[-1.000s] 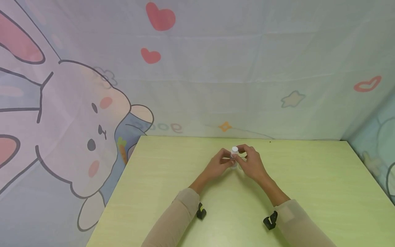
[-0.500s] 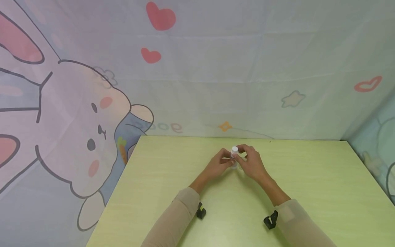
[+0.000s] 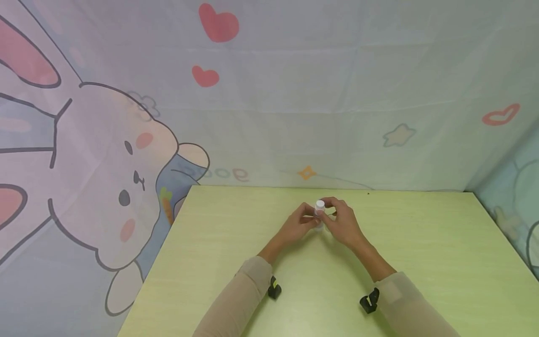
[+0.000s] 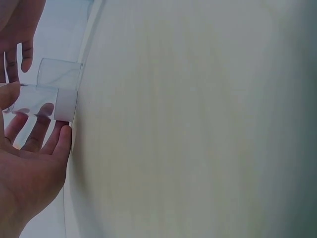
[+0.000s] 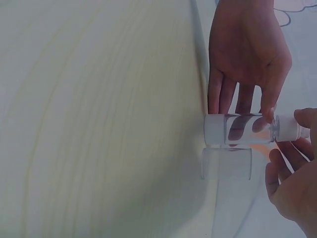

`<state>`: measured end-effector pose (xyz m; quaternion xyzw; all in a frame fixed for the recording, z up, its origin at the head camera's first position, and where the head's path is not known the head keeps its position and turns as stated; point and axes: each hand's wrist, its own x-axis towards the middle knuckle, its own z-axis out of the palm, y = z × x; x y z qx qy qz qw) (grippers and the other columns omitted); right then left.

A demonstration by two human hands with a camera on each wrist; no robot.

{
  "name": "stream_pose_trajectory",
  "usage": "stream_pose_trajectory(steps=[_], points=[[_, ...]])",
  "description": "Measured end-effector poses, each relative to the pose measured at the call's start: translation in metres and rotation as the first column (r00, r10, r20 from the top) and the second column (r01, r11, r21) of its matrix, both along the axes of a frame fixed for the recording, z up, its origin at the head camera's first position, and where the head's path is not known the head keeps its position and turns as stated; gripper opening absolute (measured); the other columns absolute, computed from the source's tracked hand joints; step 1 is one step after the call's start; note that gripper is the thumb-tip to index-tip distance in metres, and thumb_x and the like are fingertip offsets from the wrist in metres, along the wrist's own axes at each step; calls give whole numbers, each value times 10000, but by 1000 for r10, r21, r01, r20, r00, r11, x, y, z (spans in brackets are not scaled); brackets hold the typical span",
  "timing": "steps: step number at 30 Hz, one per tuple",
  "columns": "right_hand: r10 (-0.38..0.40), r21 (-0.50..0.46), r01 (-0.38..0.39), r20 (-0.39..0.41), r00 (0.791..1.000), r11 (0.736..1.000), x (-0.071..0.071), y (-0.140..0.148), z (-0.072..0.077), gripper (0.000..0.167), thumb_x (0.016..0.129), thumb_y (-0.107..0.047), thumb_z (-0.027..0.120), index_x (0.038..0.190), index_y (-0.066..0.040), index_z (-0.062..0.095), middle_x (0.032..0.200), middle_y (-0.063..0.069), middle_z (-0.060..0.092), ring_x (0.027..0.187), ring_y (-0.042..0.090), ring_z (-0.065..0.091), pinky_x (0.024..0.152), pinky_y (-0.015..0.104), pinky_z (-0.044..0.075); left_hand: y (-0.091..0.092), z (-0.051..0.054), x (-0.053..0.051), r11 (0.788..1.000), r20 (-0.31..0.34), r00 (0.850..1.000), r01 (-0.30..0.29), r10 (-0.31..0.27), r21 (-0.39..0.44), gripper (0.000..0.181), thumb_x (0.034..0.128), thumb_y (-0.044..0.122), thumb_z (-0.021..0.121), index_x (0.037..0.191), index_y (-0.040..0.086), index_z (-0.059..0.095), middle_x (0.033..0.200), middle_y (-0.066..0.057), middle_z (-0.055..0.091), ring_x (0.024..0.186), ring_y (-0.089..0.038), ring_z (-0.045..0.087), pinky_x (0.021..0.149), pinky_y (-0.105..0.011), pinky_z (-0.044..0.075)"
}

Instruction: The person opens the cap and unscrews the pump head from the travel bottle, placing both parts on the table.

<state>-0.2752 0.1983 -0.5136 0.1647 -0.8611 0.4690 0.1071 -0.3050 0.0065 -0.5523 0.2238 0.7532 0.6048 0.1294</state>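
Note:
A slim clear bottle [image 5: 250,129] with a white base and a white upper part stands upright on the table between the two hands. Its white top [image 3: 320,204] shows in the head view. My left hand [image 3: 294,228] grips the clear body low down, thumb on one side and fingers on the other. Higher up, my right hand [image 3: 344,224] pinches the white upper part between thumb and fingers. Beside the bottle, on the right hand's side, a short clear cylinder [image 5: 226,163] like a cup or cover stands on the table. Fingers partly hide the bottle.
The pale yellow-green table [image 3: 421,243] ends at a printed cloth [image 3: 269,93] along its back. Black wrist devices sit by both sleeves, a left one [image 3: 274,288] and a right one [image 3: 369,301].

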Motion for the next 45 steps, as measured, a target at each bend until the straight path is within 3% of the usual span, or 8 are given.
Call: stream_pose_trajectory(steps=[12, 32, 45], points=[[-89, -25, 89, 11, 996, 996, 0, -5, -3, 378, 999, -225, 776, 1239, 3, 593, 1203, 181, 629, 1167, 365, 566, 932, 524, 501, 1, 0, 1, 1000, -16, 1000, 1, 0, 25, 223, 1088, 183, 637, 1252, 67, 542, 1349, -104, 609, 1320, -335, 626, 1058, -369, 554], [-45, -21, 44, -49, 998, 999, 1, -3, 0, 326, 1021, -152, 739, 1268, 32, 632, 1238, 198, 649, 1160, 370, 573, 965, 585, 510, 3, -1, 0, 999, -6, 1000, -18, 18, 28, 223, 1088, 185, 632, 1243, 55, 540, 1327, -117, 613, 1319, -359, 627, 1059, -394, 558], [-49, -29, 48, -45, 998, 998, -2, -3, 4, 331, 1013, -142, 748, 1269, 33, 632, 1237, 199, 656, 1167, 365, 575, 968, 545, 504, 2, -2, -1, 1000, -8, 1000, -23, 23, -2, 224, 1080, 208, 647, 1246, 95, 547, 1320, -69, 617, 1314, -325, 631, 1055, -376, 559]])
